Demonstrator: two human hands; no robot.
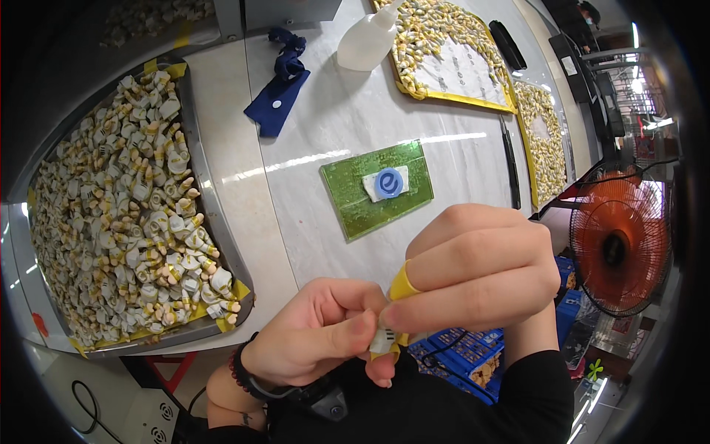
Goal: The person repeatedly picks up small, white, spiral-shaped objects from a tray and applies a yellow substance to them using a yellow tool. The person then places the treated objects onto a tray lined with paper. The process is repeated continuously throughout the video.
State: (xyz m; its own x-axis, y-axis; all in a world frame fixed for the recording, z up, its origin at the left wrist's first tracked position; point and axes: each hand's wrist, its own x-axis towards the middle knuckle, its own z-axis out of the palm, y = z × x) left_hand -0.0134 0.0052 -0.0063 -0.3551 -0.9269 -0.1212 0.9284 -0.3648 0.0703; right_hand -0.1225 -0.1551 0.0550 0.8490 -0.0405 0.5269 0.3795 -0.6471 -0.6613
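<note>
Between left grip [314, 337] and right grip [473, 272], both pinched tight on it, a small white piece [382, 341].

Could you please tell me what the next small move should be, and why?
Perhaps tilt the small white piece slightly: the left hand seems to pinch it, while the right hand sits close above, and much of it is hidden.

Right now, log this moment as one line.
left fingers: gripping small white piece; right fingers: on same piece, yellow finger wrap; ahead: green slab bearing white pad, blue disc; left side: filled tray
</note>
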